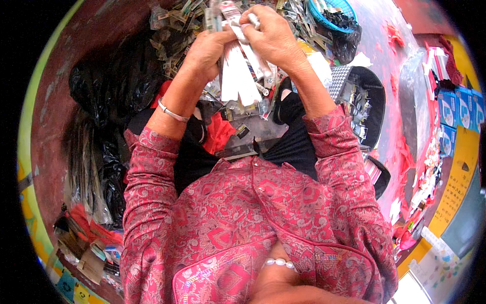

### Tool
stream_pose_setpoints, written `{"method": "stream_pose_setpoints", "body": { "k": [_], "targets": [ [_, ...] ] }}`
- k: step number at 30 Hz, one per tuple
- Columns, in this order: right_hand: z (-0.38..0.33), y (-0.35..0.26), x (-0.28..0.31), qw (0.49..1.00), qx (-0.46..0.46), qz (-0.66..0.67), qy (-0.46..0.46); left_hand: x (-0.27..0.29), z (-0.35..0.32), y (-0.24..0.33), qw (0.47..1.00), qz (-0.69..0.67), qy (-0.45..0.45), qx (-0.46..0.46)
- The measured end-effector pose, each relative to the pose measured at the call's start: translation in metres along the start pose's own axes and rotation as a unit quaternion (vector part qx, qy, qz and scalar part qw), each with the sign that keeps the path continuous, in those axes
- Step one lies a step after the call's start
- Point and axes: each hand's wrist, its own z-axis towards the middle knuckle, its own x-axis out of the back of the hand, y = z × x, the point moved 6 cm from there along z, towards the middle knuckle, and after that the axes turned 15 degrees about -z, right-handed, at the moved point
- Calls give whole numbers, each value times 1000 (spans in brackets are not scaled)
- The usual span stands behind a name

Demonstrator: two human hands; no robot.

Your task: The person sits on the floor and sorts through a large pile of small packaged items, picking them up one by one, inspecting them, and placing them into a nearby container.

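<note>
In front of me, my left hand (215,46) is closed, its thumb pressed on a bunch of long white strips (237,76) that look like flat paper or card packaging. The strips fan out below the fingers. My right hand (272,34) meets it at the same bunch, fingers bent and pinched on a white strip. A short white piece (254,21) shows between its fingers; I cannot make out what it is. Printed pieces at the top of the bunch are blurred. Below the hands lies a pile of small packaged items (177,28).
A blue plastic basket (334,29) stands at the far right. Nearer on the right is a black bin (372,109) with small packets inside. Black plastic bags (101,91) lie at the left. A red cloth or bag piece (219,133) rests between my legs. Blue boxes (458,114) are stacked farther right.
</note>
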Motion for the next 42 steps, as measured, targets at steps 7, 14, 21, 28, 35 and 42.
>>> {"method": "stream_pose_setpoints", "body": {
  "k": [7,14,21,28,35,42],
  "targets": [
    [-21,-22,12,967,162,-1,-198,26,9,17,996,-39,60,-49],
    [-7,35,43,986,-111,62,-111,19,2,21,992,35,89,-88],
    [-2,-4,10,999,-34,11,2,-3,-5,5,998,-1,45,-35],
    [-5,-23,14,998,28,-47,-16,2,0,5,998,-60,-21,23],
    [-14,-35,6,979,83,-145,-115,19,4,5,998,-17,59,-2],
    [-23,42,35,950,-29,-223,-214,19,1,48,990,-35,48,-124]
  ]
}}
